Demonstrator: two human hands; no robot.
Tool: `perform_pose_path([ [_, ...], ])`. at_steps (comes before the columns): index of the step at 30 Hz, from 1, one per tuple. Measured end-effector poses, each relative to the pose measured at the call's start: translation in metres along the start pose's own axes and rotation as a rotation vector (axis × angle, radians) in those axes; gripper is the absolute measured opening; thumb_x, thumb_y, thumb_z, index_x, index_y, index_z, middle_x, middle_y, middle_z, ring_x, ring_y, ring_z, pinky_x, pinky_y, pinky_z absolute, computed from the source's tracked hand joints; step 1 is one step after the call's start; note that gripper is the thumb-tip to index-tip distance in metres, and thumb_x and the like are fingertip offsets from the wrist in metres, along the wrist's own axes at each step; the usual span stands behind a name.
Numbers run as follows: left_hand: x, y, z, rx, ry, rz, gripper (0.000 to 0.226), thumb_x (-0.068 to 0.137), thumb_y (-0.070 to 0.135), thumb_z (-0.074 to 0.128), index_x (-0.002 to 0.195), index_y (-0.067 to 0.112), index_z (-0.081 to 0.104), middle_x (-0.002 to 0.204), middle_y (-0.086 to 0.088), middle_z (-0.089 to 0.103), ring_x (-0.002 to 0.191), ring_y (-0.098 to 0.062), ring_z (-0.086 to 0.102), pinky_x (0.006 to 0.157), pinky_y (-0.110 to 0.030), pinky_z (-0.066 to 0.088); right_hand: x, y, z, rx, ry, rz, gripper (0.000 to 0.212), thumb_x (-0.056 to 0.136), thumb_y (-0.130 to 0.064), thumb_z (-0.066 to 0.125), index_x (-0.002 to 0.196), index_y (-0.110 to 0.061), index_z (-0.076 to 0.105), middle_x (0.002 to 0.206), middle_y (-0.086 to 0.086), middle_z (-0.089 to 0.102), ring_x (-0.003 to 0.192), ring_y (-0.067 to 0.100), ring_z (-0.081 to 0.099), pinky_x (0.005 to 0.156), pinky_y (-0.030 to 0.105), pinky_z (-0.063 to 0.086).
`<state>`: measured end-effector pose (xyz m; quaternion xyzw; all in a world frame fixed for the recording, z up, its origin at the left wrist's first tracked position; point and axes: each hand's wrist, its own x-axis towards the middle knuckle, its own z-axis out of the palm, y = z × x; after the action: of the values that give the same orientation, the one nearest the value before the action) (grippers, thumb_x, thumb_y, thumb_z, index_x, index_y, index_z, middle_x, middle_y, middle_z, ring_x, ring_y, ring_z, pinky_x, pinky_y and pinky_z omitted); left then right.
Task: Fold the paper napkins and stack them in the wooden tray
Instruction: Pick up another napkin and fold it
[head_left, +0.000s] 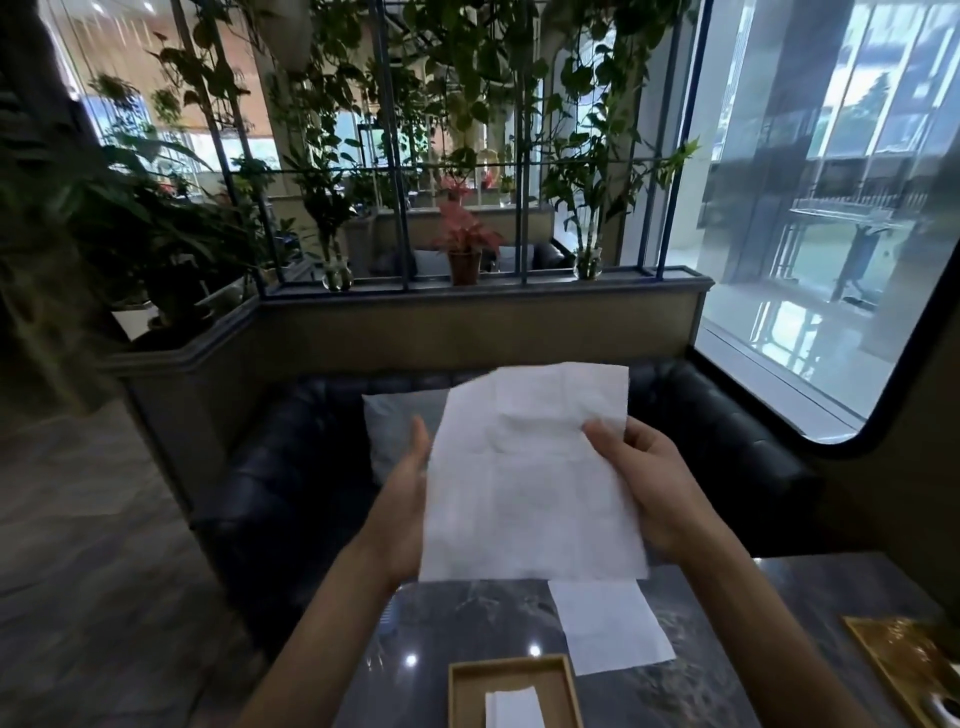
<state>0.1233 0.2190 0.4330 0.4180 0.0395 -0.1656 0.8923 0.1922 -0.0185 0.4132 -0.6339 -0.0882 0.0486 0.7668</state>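
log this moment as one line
open napkin: held up | left hand: behind left edge, fingers hidden | right hand: pinches right edge | wooden tray: one folded napkin | flat napkin: on table beside tray
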Motion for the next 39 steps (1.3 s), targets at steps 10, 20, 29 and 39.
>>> perform_pose_path([
  [10,-0.004,0.018,0.011,0.511,0.153,0.288,0.028,0.1,0.016,0.056,0.12,0.0,0.067,0.112,-0.021,0.074,0.096,-0.032,0.074,0.075,-0.038,0.061,0.008,-0.019,-0.023,0.079,-0.227,0.096,0.034,0.088,-0.026,0.075,0.119,-0.011,0.073,0.118,0.016,0.075,0.104,0.032,0.074,0.079,0.038,0.061],
  [20,-0.001,0.056,0.019,0.659,0.115,0.461,0.027,0.103,0.014,0.05,0.122,0.009,0.068,0.118,-0.016,0.073,0.107,-0.03,0.07,0.088,-0.04,0.06,0.021,-0.07,-0.026,-0.062,-0.188,-0.096,0.032,0.078,-0.026,0.078,0.108,-0.015,0.079,0.112,0.012,0.078,0.098,0.024,0.075,0.084,0.039,0.063],
  [29,-0.013,0.086,0.029,0.659,-0.051,0.669,0.027,0.091,0.025,0.061,0.116,0.031,0.072,0.114,-0.005,0.076,0.101,-0.022,0.073,0.079,-0.031,0.06,0.021,-0.116,-0.022,-0.1,-0.202,-0.302,0.022,0.08,-0.021,0.075,0.1,-0.019,0.083,0.099,0.007,0.081,0.087,0.017,0.078,0.07,0.025,0.061],
  [39,-0.018,0.098,0.029,0.778,-0.011,0.954,0.027,0.093,0.022,0.059,0.106,0.036,0.078,0.106,0.01,0.078,0.102,-0.01,0.072,0.081,-0.024,0.057,0.026,-0.12,-0.011,-0.017,-0.11,-0.57,0.056,0.099,0.009,0.049,0.07,-0.027,0.081,0.067,-0.008,0.076,0.059,0.003,0.07,0.05,0.015,0.053],
])
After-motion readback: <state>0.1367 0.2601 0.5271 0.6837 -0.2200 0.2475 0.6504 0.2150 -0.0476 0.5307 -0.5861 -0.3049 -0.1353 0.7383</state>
